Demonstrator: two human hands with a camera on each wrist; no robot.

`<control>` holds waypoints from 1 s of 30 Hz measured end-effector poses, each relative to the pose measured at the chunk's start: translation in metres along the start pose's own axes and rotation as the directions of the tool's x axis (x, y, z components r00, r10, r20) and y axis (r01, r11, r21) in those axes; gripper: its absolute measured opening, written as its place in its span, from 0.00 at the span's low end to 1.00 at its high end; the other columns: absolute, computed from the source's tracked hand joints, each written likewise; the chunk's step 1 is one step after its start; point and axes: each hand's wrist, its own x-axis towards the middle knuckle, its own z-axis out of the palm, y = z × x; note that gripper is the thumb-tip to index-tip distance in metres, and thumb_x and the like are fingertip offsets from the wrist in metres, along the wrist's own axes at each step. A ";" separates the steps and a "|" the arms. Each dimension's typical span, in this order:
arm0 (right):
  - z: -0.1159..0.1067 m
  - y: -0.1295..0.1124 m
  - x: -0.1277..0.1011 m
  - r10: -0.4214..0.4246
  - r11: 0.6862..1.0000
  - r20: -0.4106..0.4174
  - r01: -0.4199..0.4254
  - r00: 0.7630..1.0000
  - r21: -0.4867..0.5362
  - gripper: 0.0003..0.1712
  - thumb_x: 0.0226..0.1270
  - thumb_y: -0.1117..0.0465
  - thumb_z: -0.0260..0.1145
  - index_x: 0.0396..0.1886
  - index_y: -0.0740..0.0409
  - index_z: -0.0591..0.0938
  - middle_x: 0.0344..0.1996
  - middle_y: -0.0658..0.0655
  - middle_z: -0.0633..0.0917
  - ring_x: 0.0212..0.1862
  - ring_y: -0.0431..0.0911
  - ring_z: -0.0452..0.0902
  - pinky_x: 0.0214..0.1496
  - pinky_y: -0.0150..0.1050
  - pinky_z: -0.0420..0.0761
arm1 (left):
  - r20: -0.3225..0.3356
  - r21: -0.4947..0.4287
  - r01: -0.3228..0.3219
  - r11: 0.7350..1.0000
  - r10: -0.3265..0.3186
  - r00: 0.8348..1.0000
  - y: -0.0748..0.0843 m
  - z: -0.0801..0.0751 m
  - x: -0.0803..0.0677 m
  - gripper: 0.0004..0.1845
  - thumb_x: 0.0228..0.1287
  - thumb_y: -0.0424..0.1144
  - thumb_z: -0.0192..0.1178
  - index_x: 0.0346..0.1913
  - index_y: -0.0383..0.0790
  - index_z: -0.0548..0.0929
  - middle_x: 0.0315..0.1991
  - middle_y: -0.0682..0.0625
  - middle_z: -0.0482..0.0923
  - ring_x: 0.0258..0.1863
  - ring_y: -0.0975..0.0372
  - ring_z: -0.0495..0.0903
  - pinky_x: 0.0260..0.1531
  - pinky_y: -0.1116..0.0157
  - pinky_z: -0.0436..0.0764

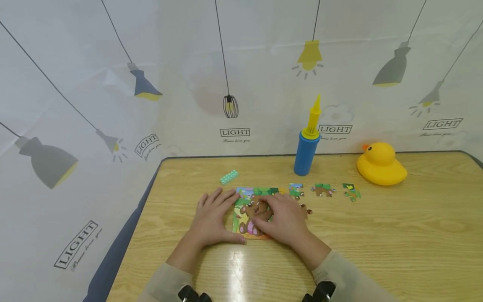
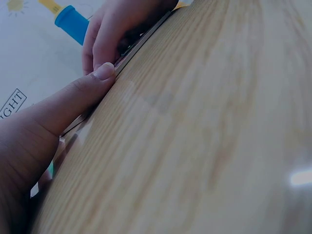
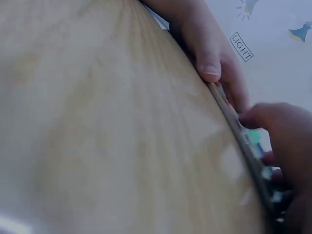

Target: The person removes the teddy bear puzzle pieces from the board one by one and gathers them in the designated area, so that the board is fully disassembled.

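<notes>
The wooden table (image 1: 377, 251) runs bare and wide toward its near and right edges. Mid-table lies the puzzle board (image 1: 245, 218); the left hand (image 1: 213, 218) rests flat on its left edge, thumb against the near rim, while the right hand (image 1: 283, 220) presses bent fingers onto the bear picture. Three loose puzzle pieces (image 1: 323, 190) lie just right. Backdrop lettering reads "LIGHT".

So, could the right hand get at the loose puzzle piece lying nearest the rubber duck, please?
Probably yes. The right hand rests on the puzzle board, and the piece lies on bare table to its right, with nothing between them. The duck sits behind it, out of the way.
</notes>
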 end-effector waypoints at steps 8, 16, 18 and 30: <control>-0.011 0.004 0.008 -0.004 0.993 0.152 -0.015 0.988 0.119 0.44 0.48 0.36 0.83 0.68 0.42 0.85 0.45 0.42 0.85 0.45 0.42 0.78 0.47 0.49 0.80 | -0.003 -0.002 0.001 1.000 -0.001 1.000 -0.001 0.001 0.000 0.72 0.35 0.85 0.72 0.85 0.54 0.63 0.85 0.57 0.55 0.85 0.47 0.46 0.78 0.33 0.41; -0.021 0.004 0.016 -0.006 0.979 0.279 -0.051 0.960 0.198 0.51 0.45 0.35 0.88 0.69 0.48 0.83 0.57 0.50 0.86 0.55 0.49 0.81 0.57 0.55 0.82 | 0.003 -0.005 0.004 1.000 -0.004 1.000 -0.002 0.002 -0.001 0.72 0.35 0.86 0.71 0.85 0.54 0.62 0.85 0.57 0.55 0.85 0.47 0.46 0.78 0.33 0.41; -0.023 0.004 0.018 0.001 0.975 0.300 -0.067 0.954 0.210 0.51 0.44 0.36 0.89 0.68 0.50 0.83 0.59 0.52 0.85 0.58 0.51 0.81 0.60 0.58 0.81 | 0.004 -0.008 0.006 1.000 -0.006 1.000 -0.002 0.002 -0.001 0.72 0.35 0.86 0.71 0.85 0.55 0.62 0.85 0.57 0.55 0.85 0.47 0.46 0.78 0.34 0.41; -0.028 0.000 0.024 0.064 0.966 0.339 -0.144 0.938 0.215 0.49 0.40 0.40 0.92 0.65 0.48 0.84 0.47 0.48 0.85 0.46 0.47 0.79 0.48 0.52 0.82 | 0.001 -0.012 0.005 1.000 -0.005 1.000 -0.001 0.001 -0.001 0.73 0.35 0.86 0.71 0.85 0.54 0.62 0.85 0.57 0.55 0.85 0.47 0.46 0.78 0.34 0.40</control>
